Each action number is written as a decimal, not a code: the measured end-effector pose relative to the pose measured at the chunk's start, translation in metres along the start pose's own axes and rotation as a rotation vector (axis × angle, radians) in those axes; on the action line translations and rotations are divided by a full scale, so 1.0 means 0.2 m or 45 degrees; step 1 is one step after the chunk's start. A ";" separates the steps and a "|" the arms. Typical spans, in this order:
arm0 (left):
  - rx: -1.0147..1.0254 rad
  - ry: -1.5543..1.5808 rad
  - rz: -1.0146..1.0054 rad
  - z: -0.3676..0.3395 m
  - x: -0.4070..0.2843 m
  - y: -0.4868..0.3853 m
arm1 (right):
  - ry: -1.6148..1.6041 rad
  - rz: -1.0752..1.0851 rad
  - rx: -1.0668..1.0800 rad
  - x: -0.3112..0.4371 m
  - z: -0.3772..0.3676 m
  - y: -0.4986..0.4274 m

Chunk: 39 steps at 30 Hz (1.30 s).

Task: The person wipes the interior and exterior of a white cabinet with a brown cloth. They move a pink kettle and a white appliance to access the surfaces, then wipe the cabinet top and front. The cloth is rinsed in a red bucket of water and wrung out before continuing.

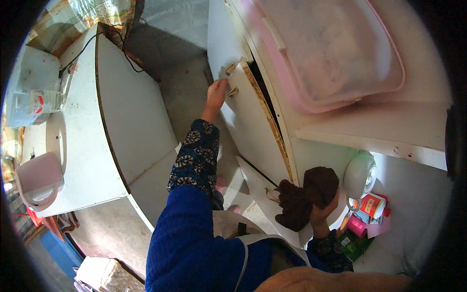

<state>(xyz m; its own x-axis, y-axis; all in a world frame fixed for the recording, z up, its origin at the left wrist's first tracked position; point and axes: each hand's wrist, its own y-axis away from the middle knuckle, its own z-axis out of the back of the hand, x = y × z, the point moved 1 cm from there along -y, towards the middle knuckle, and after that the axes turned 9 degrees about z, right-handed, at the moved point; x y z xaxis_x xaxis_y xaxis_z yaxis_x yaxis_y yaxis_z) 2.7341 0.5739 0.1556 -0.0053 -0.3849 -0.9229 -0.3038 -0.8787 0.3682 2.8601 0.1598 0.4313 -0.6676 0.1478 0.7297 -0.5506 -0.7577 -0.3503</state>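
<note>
A dark brown cloth is bunched in my right hand, beside the cabinet's lower shelf compartment. My left hand is at the white cabinet door, by two small metal handles. Its fingers look bent, but whether they grip a handle cannot be told. The door stands slightly ajar, with a dark gap along its worn edge.
A lidded pink storage box sits on the cabinet's upper surface. The lower compartment holds a white mug, a red-and-white bottle and a pink cup. Left, a white table bears a pink pitcher and a plastic bottle.
</note>
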 end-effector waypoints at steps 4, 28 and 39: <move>-0.143 -0.284 -0.305 0.03 0.10 0.05 | -0.059 -0.016 -0.048 0.03 -0.08 0.02; -0.778 -0.231 -0.365 0.43 0.31 0.51 | -0.115 0.056 -0.031 0.03 -0.23 0.65; -0.607 0.408 -0.466 -0.61 0.08 0.81 | -0.151 0.102 0.026 -0.36 0.28 0.69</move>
<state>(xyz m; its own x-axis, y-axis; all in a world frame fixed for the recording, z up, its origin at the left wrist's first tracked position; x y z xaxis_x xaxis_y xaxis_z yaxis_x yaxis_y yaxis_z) 2.7998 0.3907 0.2150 0.3226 -0.0394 -0.9457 0.2209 -0.9684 0.1157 2.8604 0.0098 0.3638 -0.6444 0.0106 0.7646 -0.4867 -0.7769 -0.3994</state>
